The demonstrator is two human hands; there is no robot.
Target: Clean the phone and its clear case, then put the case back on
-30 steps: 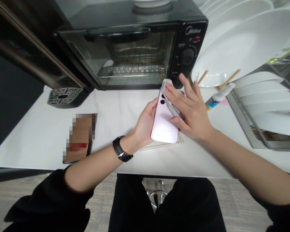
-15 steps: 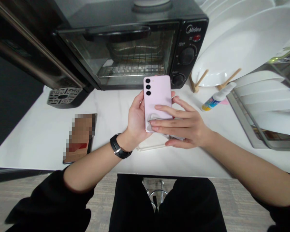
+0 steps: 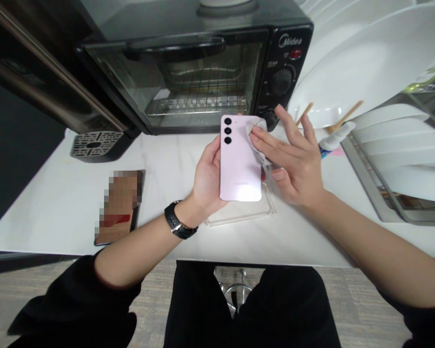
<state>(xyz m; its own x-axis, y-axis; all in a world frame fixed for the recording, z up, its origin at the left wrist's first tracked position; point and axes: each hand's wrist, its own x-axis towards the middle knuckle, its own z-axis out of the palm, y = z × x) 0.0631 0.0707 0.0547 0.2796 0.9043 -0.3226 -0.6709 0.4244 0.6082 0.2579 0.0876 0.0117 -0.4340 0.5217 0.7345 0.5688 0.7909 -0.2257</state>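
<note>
A person sits at a white counter (image 3: 166,164), seen from above, with both bare forearms reaching forward out of black sleeves. The left hand (image 3: 205,181), with a black watch (image 3: 177,223) on its wrist, is wrapped around the left edge of a pale pink phone (image 3: 239,164). It holds the phone upright above the counter, back facing up, with three camera lenses at the top left. The thumb lies along the left edge and the fingers are hidden behind the phone.

The right hand (image 3: 293,164) has its fingers stretched almost flat. They press a small light grey cloth (image 3: 255,133) against the phone's upper right corner. The thumb is tucked in under the cloth's lower end, so the cloth is pinched loosely rather than clenched.

A clear phone case (image 3: 239,215) lies flat on the counter directly below the phone. A second phone (image 3: 119,205) lies flat well to the left. A black toaster oven (image 3: 188,63) with a glass door stands behind the hands, and a round metal drip tray (image 3: 94,144) sits to its left. To the right are a small white spray bottle (image 3: 333,140), large white plates (image 3: 366,63) standing on edge and a metal dish rack (image 3: 384,193).
</note>
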